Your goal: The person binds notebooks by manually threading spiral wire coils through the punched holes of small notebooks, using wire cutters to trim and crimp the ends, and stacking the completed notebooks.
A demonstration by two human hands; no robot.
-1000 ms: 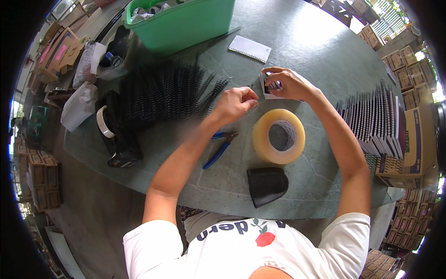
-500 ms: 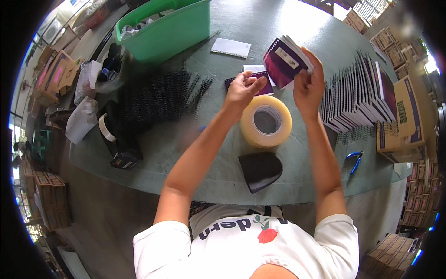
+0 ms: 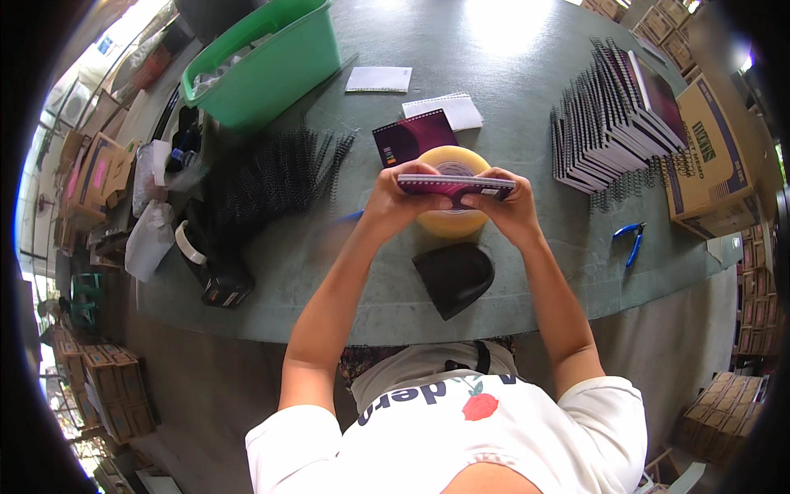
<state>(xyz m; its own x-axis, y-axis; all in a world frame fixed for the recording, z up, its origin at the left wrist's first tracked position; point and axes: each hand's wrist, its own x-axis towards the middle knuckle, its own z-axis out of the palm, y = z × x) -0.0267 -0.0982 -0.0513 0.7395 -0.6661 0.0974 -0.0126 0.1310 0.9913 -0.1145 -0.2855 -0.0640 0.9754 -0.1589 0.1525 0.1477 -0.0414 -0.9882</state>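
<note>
Both hands — left hand (image 3: 395,202), right hand (image 3: 510,206) — clamp a notebook (image 3: 455,184) above the tape roll (image 3: 455,221), green bin (image 3: 263,62) beyond.

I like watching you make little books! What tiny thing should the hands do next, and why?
Probably lay the small notebook onto the stack of bound notebooks at the right: both hands, left hand and right hand, hold it level and closed above the tape roll.

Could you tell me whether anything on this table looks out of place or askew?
Mildly, yes. The black wire coils lie in a loose, tangled heap, and one blue-handled pliers lies near the table edge. The finished notebooks stand in a tidy row.
</note>
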